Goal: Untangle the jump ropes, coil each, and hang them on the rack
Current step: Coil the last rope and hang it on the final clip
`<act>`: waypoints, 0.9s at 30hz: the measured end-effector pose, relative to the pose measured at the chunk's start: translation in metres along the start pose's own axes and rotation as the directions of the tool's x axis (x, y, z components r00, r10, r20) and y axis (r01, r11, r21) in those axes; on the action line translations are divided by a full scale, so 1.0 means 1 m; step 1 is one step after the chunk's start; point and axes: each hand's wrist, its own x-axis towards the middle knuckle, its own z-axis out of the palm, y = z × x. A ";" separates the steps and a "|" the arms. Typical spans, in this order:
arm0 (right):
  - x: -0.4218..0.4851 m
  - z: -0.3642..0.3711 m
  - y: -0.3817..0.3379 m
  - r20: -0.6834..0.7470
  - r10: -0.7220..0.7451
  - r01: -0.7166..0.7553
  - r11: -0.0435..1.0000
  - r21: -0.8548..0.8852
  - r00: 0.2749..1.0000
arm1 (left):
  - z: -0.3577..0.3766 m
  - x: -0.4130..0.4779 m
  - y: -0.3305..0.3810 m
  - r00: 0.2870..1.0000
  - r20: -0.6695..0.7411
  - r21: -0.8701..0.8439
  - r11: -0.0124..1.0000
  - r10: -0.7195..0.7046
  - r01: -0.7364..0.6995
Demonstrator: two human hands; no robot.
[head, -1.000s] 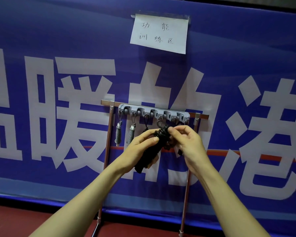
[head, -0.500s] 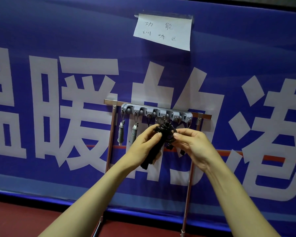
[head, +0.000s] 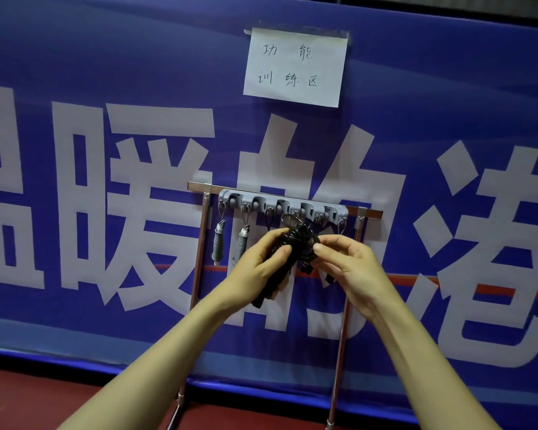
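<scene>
A grey hook rack [head: 281, 206] is fixed to a metal stand's crossbar [head: 370, 214] in front of a blue banner. Both hands hold a coiled black jump rope [head: 300, 243] just below the rack's middle hooks. My left hand [head: 258, 268] grips its black handles, which stick out below the palm. My right hand [head: 348, 268] pinches the coil's right side. The coil's top touches a wire hook [head: 292, 219]; whether it hangs there I cannot tell. Two grey jump ropes [head: 218, 245] hang on the left hooks.
The stand's metal legs [head: 198, 259] run down to a dark red floor [head: 28, 398]. A white paper sign [head: 295, 68] is taped on the banner above the rack. Free hooks show at the rack's right end [head: 336, 214].
Both hands have lifted the black coil up toward the rack's middle hooks. The hanging grey ropes have not moved.
</scene>
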 end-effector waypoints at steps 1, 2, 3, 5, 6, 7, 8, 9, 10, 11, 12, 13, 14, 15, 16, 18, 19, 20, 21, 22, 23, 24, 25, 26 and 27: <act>0.000 -0.003 -0.005 0.050 0.004 -0.004 1.000 0.001 0.999 | -0.004 0.001 0.001 1.000 0.022 -0.017 1.000 0.002 -0.002; 0.001 -0.005 -0.010 0.101 0.023 -0.024 1.000 0.013 0.995 | -0.006 0.001 0.001 0.999 0.042 -0.018 1.000 0.001 0.000; 0.004 -0.006 -0.014 0.142 0.047 -0.052 0.998 0.034 0.989 | -0.007 0.002 0.002 0.998 0.061 -0.008 1.000 -0.001 0.001; 0.011 -0.007 -0.021 0.163 0.103 -0.110 0.994 0.030 0.981 | -0.006 0.002 0.000 0.993 0.117 0.042 0.999 -0.013 0.008; 0.015 -0.007 -0.025 0.154 0.121 -0.120 0.993 -0.018 0.981 | -0.005 0.001 -0.001 0.989 0.149 0.079 0.997 -0.025 0.014; 0.018 -0.005 -0.027 0.145 0.120 -0.109 0.991 -0.081 0.982 | -0.004 0.000 -0.003 0.984 0.172 0.113 0.993 -0.042 0.022; 0.020 -0.004 -0.027 0.133 0.098 -0.076 0.984 -0.163 0.986 | -0.004 -0.001 -0.005 0.982 0.181 0.133 0.990 -0.060 0.035; 0.022 -0.002 -0.026 0.114 0.064 -0.033 0.966 -0.256 0.991 | -0.003 -0.002 -0.006 0.981 0.180 0.141 0.989 -0.077 0.052; 0.025 -0.001 -0.023 0.097 0.037 -0.002 0.942 -0.336 0.995 | -0.003 -0.002 -0.008 0.980 0.178 0.140 0.988 -0.093 0.069; 0.027 0.001 -0.019 0.086 0.033 0.002 0.927 -0.375 0.996 | -0.003 -0.001 -0.010 0.978 0.179 0.135 0.987 -0.109 0.086; 0.030 0.003 -0.015 0.074 0.049 -0.019 0.932 -0.361 0.996 | -0.003 -0.001 -0.011 0.974 0.185 0.129 0.986 -0.128 0.106; 0.032 0.005 -0.011 0.055 0.071 -0.052 0.955 -0.292 0.996 | -0.002 0.000 -0.013 0.969 0.197 0.130 0.983 -0.152 0.128; 0.035 0.005 -0.009 0.028 0.090 -0.083 0.981 -0.177 0.996 | -0.003 -0.001 -0.016 0.961 0.211 0.143 0.978 -0.178 0.150; 0.039 0.005 -0.008 -0.005 0.109 -0.109 0.993 -0.053 0.994 | -0.004 -0.002 -0.019 0.952 0.225 0.163 0.971 -0.209 0.175; 0.042 0.005 -0.007 -0.037 0.137 -0.135 0.989 0.055 0.990 | -0.005 -0.005 -0.023 0.942 0.232 0.174 0.963 -0.242 0.205; 0.047 0.006 -0.002 -0.068 0.214 -0.197 0.960 0.200 0.974 | -0.007 -0.012 -0.031 0.931 0.228 0.159 0.954 -0.286 0.254; 0.050 0.007 0.001 -0.073 0.253 -0.227 0.939 0.260 0.965 | -0.008 -0.014 -0.035 0.929 0.223 0.150 0.952 -0.296 0.267; 0.052 0.008 0.004 -0.075 0.290 -0.252 0.912 0.323 0.954 | -0.007 -0.015 -0.037 0.928 0.214 0.143 0.950 -0.305 0.279; 0.056 0.008 0.007 -0.079 0.329 -0.274 0.879 0.391 0.941 | -0.007 -0.015 -0.039 0.928 0.204 0.132 0.948 -0.311 0.288; 0.058 0.008 0.008 -0.085 0.367 -0.291 0.839 0.459 0.926 | -0.007 -0.014 -0.040 0.928 0.197 0.121 0.948 -0.315 0.296; 0.061 0.008 0.010 -0.093 0.396 -0.298 0.807 0.510 0.913 | -0.007 -0.012 -0.041 0.928 0.192 0.115 0.946 -0.320 0.303; 0.062 0.008 0.011 -0.097 0.411 -0.299 0.787 0.540 0.907 | -0.008 -0.011 -0.041 0.927 0.186 0.111 0.944 -0.327 0.310; 0.063 0.007 0.012 -0.100 0.415 -0.297 0.779 0.553 0.904 | -0.009 -0.010 -0.042 0.925 0.177 0.100 0.941 -0.337 0.323; 0.064 0.007 0.013 -0.101 0.413 -0.291 0.775 0.561 0.905 | -0.010 -0.009 -0.044 0.922 0.166 0.076 0.937 -0.349 0.341; 0.065 0.007 0.014 -0.105 0.408 -0.282 0.773 0.569 0.907 | -0.011 -0.008 -0.045 0.922 0.156 0.047 0.935 -0.355 0.352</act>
